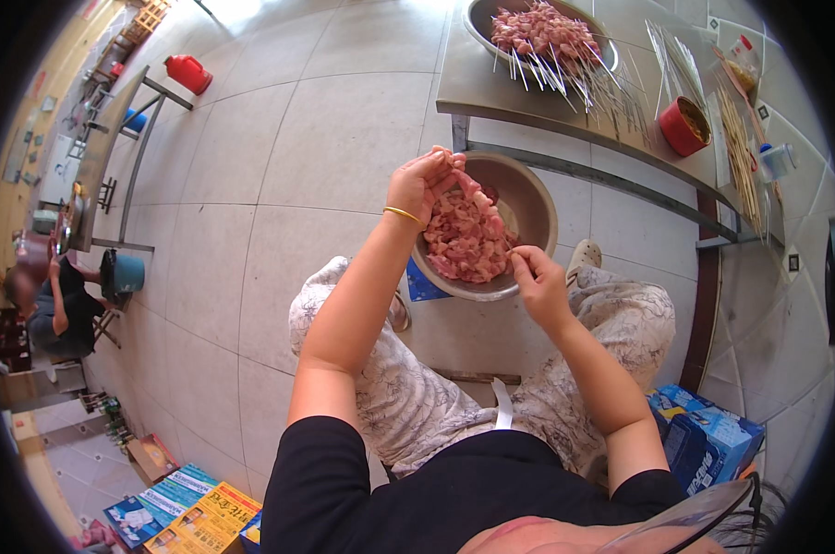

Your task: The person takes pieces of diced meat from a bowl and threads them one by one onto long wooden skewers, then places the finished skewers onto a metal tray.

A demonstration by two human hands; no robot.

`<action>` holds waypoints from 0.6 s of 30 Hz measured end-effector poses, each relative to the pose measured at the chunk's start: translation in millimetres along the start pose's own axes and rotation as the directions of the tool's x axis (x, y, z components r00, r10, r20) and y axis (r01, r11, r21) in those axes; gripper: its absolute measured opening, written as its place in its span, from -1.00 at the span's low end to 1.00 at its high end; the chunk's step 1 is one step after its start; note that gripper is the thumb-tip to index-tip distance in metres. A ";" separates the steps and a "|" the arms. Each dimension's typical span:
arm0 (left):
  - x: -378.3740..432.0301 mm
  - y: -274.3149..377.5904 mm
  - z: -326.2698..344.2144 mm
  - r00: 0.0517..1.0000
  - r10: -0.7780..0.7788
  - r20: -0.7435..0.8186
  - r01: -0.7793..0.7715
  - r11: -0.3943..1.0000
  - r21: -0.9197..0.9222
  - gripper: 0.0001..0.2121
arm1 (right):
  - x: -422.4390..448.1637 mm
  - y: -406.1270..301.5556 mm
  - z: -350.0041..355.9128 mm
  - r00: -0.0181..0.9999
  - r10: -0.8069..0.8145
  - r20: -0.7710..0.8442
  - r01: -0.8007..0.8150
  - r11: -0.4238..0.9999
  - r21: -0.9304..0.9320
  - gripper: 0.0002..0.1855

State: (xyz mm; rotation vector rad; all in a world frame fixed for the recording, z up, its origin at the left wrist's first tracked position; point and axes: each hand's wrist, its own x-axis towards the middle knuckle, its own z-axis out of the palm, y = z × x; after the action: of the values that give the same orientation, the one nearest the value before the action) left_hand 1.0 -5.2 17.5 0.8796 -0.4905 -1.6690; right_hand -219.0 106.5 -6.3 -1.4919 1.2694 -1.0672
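Observation:
My left hand (428, 181) holds the upper end of a row of raw meat pieces (478, 197) on a skewer, above the left rim of a metal bowl (543, 208). Pinched between the thumb and fingers of my right hand (534, 277) is the skewer's lower end, at the bowl's lower right. Pink chunks of raw meat (459, 242) fill much of the bowl, which stands between my knees. On the metal table at the upper right, a second bowl (483, 28) holds more raw meat (546, 31), with many thin metal skewers (570, 83) sticking out over its edge.
On the metal table (528, 118) are a red can (684, 127), loose metal skewers (674, 59) and wooden sticks (739, 156). Blue boxes (708, 443) stand at the lower right, cartons (199, 519) at the lower left. A person (61, 305) sits far left near a blue bucket (126, 271); a red jug (188, 74) is on the floor.

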 end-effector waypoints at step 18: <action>-1.0 -16.9 11.1 1.000 0.004 0.024 -0.006 0.995 0.096 -0.75 | 12.8 -13.4 -4.1 0.967 0.197 0.162 -0.247 0.877 0.412 -0.81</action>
State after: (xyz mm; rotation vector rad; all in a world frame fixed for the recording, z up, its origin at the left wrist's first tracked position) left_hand -18.2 -0.8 12.7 0.9288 -0.5931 -1.6635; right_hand -218.4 94.6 8.5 -1.0282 1.0129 -1.0117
